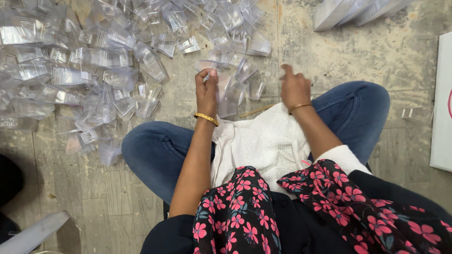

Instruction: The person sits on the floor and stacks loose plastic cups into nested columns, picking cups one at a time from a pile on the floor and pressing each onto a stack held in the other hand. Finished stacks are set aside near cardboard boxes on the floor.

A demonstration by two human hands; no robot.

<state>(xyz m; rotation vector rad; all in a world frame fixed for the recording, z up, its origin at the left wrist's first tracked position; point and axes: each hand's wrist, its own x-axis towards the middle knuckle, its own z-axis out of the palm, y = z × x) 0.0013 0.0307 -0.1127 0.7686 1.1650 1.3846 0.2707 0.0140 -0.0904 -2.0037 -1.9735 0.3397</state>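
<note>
A person sits cross-legged on the floor [329, 56] in blue jeans [155, 150], with a white cloth [263, 141] on the lap.

The left hand [207, 91] is lifted up in front of the knees. Its fingers are curled in tight, and the thumb and fingertips pinch the top edge of a small clear plastic box [225, 94]. The box hangs just beside the hand, over the edge of the white cloth. It is see-through, so its shape is hard to make out. A gold bangle [206, 118] sits on the left wrist.

The right hand [294, 87] is up too, a little way from the left hand. It looks blurry. Its fingers are bent loosely and one finger sticks up. I cannot tell if it holds anything. It has a thin gold bangle [300, 107] on its wrist as well.

A big pile of clear plastic boxes [94, 61] lies on the floor in front of the left hand and spreads far to the left. A neat stack of clear boxes [348, 11] sits at the top right. A white board [442, 103] lies at the right edge
</note>
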